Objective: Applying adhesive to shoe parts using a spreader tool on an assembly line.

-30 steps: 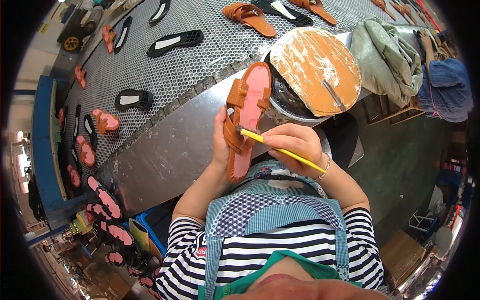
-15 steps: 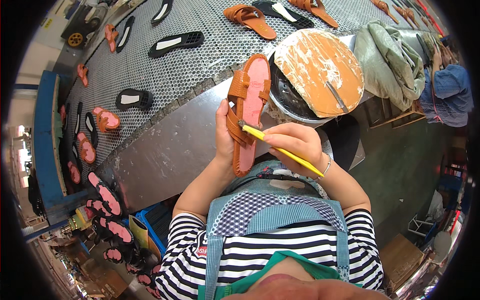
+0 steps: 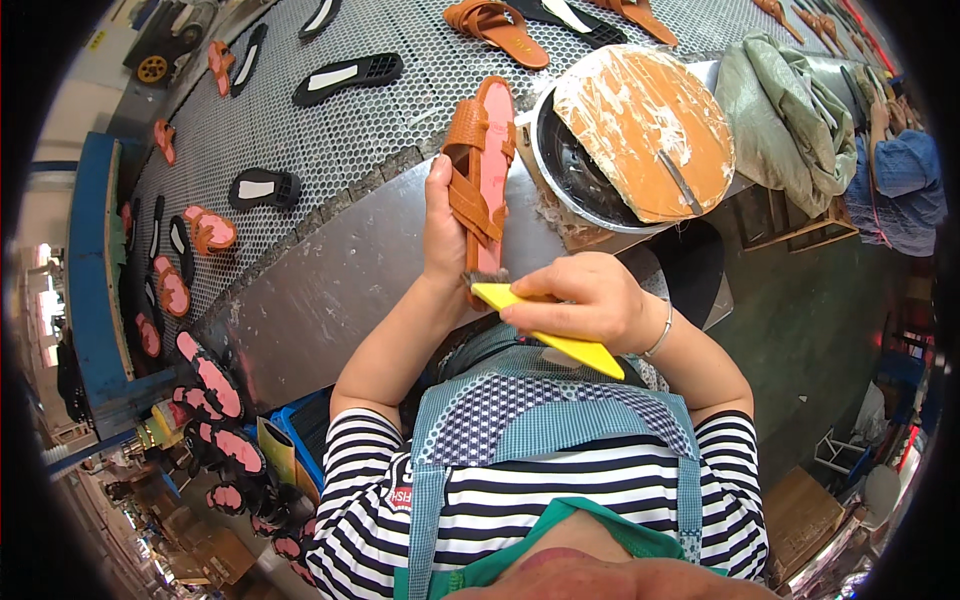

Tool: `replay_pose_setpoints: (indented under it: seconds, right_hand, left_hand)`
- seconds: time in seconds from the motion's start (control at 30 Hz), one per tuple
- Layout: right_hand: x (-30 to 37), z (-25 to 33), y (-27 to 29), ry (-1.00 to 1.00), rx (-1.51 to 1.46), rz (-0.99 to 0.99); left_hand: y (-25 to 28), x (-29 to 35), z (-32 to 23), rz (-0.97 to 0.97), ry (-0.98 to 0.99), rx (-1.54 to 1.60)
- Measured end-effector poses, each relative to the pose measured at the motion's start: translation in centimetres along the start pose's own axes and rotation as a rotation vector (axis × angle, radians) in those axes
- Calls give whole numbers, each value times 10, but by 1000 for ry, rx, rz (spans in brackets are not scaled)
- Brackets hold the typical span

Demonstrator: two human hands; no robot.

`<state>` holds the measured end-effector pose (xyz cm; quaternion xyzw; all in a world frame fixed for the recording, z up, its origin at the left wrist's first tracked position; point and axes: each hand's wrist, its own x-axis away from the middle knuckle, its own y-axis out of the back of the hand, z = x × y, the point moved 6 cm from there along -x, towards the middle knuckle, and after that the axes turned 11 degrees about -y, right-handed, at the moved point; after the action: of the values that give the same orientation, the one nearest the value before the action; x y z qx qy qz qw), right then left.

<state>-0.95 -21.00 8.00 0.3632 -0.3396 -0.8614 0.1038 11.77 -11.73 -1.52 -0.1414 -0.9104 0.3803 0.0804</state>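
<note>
My left hand [image 3: 443, 225] grips a brown strapped sandal [image 3: 495, 150] by its left side, thumb along the straps, its pink underside facing up. My right hand [image 3: 590, 300] is closed round a flat yellow-handled brush [image 3: 575, 347]. The dark bristles lie against the near end of the sandal, partly covering it. To the right stands a round pot [image 3: 560, 170] with a black inside. A round orange board [image 3: 630, 110] smeared with white partly covers it, and a narrow metal tool [image 3: 682, 182] rests on that board.
Black soles with white strips [image 3: 348, 80] and brown sandals [image 3: 495, 30] are spread over the perforated metal table [image 3: 270, 130]. A grey-green cloth [image 3: 780, 120] lies right of the pot. More pink-soled sandals [image 3: 210, 370] hang at lower left. Another person's blue sleeve [image 3: 905, 165] shows far right.
The brush has moved down along the sandal from its middle to its near end. The handle has turned to show its broad face. The sandal has shifted slightly left and away from me.
</note>
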Motion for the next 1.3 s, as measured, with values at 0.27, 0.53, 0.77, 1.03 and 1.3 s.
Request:
replay_pose_setpoints:
  seconds: [0.27, 0.53, 0.77, 1.03, 1.3]
  right_hand:
    - [14, 12, -10, 50, 213, 276]
    - [7, -22, 40, -70, 60, -175]
    - [1, -34, 37, -117, -135, -163]
    - [35, -102, 63, -794, -735, -736]
    - [41, -104, 46, -785, -867, -625]
  left_hand:
    - [3, -10, -6, -53, -115, -49]
    - [-23, 20, -5, -65, -51, 13]
    - [-21, 32, 1, 49, -89, -133]
    - [0, 44, 2, 88, -162, -323]
    - [21, 40, 16, 235, 11, -442]
